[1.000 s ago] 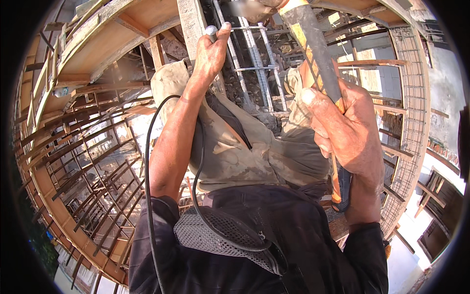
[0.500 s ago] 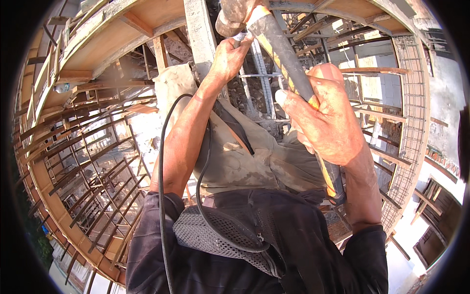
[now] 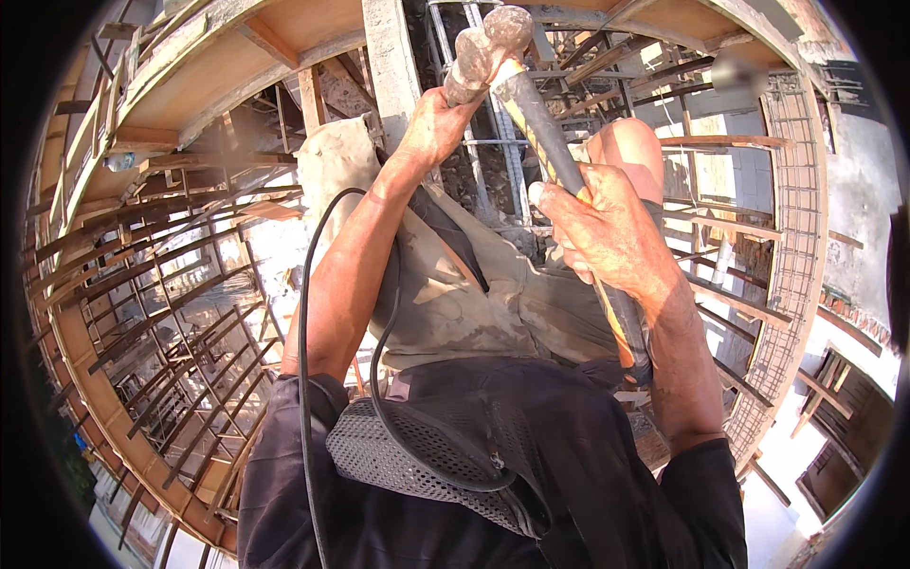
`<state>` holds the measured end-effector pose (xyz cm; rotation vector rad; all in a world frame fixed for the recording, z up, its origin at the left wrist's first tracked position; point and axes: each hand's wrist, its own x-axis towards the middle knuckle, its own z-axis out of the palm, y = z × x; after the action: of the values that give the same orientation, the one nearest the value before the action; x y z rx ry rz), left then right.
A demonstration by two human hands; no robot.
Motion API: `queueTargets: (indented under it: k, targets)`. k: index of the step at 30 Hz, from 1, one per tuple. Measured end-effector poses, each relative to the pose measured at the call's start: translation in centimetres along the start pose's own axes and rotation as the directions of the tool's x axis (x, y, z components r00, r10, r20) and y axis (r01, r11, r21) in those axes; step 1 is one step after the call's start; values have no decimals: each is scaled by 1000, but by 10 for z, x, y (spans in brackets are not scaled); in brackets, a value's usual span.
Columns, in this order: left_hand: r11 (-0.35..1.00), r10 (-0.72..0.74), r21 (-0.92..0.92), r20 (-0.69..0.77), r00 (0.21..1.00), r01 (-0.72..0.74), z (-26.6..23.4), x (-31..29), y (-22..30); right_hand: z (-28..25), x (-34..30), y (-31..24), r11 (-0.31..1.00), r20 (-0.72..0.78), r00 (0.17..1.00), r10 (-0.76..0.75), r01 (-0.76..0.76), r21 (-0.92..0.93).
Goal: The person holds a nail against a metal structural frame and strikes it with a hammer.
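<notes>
My right hand is wrapped round the black and yellow handle of a dusty hammer, its thumb along the grip. The handle slants from the far middle toward my right forearm. The heavy hammer head reaches over to my left hand and seems to meet the top of its fist. Closed fingers of my left hand hold a chisel-like metal rod; the hammer head and fingers hide it now. Beyond that hand are steel reinforcing bars above dark rubble.
A concrete beam runs just left of the bars. Plywood formwork curves along the far left, above timber and bar framework. Rebar mesh lines the right. A black cable hangs beside my left arm; a perforated black pad lies against my shirt.
The hammer has dropped away from me, its head now over my left fist, covering the metal end that showed before. My right hand has moved slightly left; my left hand stays nearly in place.
</notes>
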<state>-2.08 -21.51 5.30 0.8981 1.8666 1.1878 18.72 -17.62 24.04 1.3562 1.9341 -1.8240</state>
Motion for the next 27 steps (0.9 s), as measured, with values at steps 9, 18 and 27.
queueTargets:
  k: [9, 18, 27]
  targets:
    - [992, 8, 121, 244, 970, -38, 14, -60, 12, -11, -24, 26, 994, -107, 990, -96, 89, -60]
    - [987, -10, -162, -130, 991, -12, 5, 27, 8, -5, -34, -39, 843, -388, 852, -351, 468, 265]
    - [946, 152, -292, 11, 988, -142, 2, 33, -38, -1, 7, 22, 985, 1, 999, -32, 32, -167]
